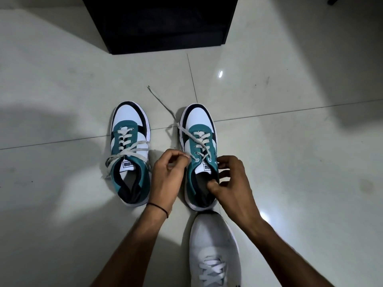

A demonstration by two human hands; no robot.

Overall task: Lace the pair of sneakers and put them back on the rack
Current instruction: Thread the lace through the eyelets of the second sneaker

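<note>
At the right sneaker [200,154], my left hand [165,179] pinches the lace [187,133], right hand [228,183] grips the collar; a hard tug could unthread an eyelet.

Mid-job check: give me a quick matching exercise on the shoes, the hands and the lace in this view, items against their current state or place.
Items:
1. left-side sneaker
2. right-side sneaker
3. left hand
4. right hand
5. plain white shoe

States:
A. grips the collar of the shoe being laced
B. nearest the camera, below the pair
C. pinches a lace end beside an eyelet
D. laced to the top, ends lying loose
E. upper eyelets empty, one lace end trailing across the floor

Pairs: 1-D, 2-E, 3-C, 4-A, 5-B
</note>
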